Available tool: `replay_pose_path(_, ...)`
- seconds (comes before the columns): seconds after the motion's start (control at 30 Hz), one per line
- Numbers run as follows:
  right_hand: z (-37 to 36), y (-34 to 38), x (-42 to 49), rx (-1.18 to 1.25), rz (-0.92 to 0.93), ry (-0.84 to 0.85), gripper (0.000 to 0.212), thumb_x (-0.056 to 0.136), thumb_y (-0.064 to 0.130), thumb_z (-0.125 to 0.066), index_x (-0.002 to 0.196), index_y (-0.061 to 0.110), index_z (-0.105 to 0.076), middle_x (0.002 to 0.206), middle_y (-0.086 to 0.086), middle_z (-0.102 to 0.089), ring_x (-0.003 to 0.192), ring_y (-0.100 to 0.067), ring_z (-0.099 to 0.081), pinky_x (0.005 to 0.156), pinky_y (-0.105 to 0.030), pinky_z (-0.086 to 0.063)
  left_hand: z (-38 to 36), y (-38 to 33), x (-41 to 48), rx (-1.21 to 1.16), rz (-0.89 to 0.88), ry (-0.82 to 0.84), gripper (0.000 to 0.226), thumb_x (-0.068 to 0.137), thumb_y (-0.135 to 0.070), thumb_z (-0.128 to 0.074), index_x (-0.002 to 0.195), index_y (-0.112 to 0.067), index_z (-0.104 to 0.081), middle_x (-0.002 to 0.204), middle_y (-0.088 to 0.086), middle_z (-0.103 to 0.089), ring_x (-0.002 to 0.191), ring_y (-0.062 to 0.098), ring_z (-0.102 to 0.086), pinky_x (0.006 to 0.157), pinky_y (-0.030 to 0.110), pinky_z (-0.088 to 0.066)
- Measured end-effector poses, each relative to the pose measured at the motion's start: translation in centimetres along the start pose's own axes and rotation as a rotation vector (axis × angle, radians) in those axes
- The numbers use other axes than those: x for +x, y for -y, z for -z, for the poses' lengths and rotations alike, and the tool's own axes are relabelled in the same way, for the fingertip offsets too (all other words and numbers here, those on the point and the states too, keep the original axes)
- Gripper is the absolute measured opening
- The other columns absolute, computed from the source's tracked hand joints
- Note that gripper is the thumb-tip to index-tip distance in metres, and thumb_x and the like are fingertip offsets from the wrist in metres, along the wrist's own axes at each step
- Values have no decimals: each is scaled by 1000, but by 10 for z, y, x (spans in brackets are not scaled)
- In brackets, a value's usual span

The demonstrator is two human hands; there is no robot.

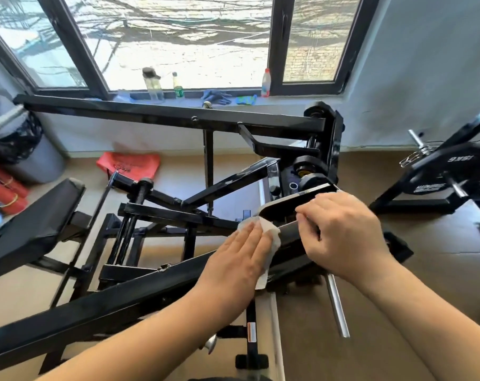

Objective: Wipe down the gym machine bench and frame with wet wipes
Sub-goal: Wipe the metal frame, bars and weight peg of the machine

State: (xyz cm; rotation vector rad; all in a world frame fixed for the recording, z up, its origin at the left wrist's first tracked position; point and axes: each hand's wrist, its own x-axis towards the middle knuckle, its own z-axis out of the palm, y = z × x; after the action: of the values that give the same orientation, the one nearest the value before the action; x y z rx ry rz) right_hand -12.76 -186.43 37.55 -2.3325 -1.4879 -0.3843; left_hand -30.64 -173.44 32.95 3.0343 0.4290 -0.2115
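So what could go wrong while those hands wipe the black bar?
The right hand grips the black bar close to the hinge plate; if the bar swings, fingers might get pinched. The left hand only presses flat on the wipe, which hangs off the bar's side, so it could slip away. The steel peg sticks out just under the right forearm and could bump it.
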Motion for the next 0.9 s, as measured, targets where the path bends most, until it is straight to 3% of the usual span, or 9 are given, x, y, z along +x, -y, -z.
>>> replay_pose_path(0.07, 16, -19, 11, -174, -127, 31, 29, 97, 34, -50, 93, 18, -74, 90, -2, -71, 88, -29, -65, 82, -43, -52, 13, -13, 25, -85, -25, -25, 73, 109, -28, -37, 161, -19, 13, 171, 5, 10, 157, 21, 13, 117, 30, 20)
replay_pose_path(0.13, 17, -44, 17, -196, -377, 218, 33, 99, 39, -44, 108, 22, -71, 109, -3, -70, 103, -31, -64, 86, -43, -52, 22, -30, 58, -213, -90, -43, 70, 108, -36, -40, 163, -21, 1, 172, 1, -4, 158, 19, 0, 126, 35, 9)
replay_pose_path(0.2, 13, -65, 12, -27, -594, 391, 40, 100, 46, -35, 113, 23, -66, 125, -4, -66, 116, -32, -58, 95, -46, -48, 26, -39, 76, -279, -144, -32, 67, 109, -42, -33, 163, -25, 2, 172, -4, -1, 158, 15, 3, 129, 38, 0)
replay_pose_path(0.27, 8, -71, 6, 290, -731, 387, 48, 99, 49, -31, 109, 19, -67, 129, -6, -66, 118, -30, -56, 100, -45, -43, 24, -35, 78, -264, -208, -28, 63, 110, -46, -25, 163, -29, 6, 170, -10, 9, 156, 8, 13, 128, 34, 3)
replay_pose_path(0.37, 6, -70, 3, 363, -719, 288, 40, 106, 36, -37, 132, 21, -64, 139, -3, -64, 129, -27, -54, 106, -42, -41, 25, -28, 73, -231, -309, 21, 62, 111, -47, -22, 162, -31, 8, 166, -13, 17, 152, 2, 23, 124, 27, 12)
replay_pose_path(0.47, 7, -74, 4, 424, -760, 248, 46, 107, 41, -37, 148, 28, -53, 150, 1, -56, 139, -25, -48, 113, -42, -36, 36, -40, 105, -205, -347, 51, 62, 110, -47, -22, 163, -28, 6, 168, -8, 16, 153, 4, 21, 126, 29, 10)
replay_pose_path(0.6, 6, -76, 2, 486, -785, 222, 48, 108, 42, -35, 153, 27, -46, 154, 0, -52, 143, -24, -45, 116, -40, -32, 41, -72, 156, -228, -357, 36, 63, 110, -48, -16, 163, -23, 6, 171, -3, 8, 156, 7, 12, 129, 37, 0)
replay_pose_path(0.8, 8, -77, 6, 478, -791, 266, 52, 110, 43, -29, 159, 29, -37, 158, -1, -47, 146, -23, -41, 116, -38, -31, 29, -54, 125, -178, -443, 28, 64, 110, -50, -18, 159, -34, 20, 166, -14, 25, 150, 2, 29, 126, 32, 10)
replay_pose_path(0.9, 11, -77, 8, 465, -790, 270, 51, 110, 42, -30, 159, 29, -36, 158, -1, -47, 146, -22, -41, 116, -37, -31, 32, -52, 140, -199, -447, 61, 64, 109, -51, -18, 160, -33, 16, 168, -11, 20, 152, 1, 24, 128, 32, 7)
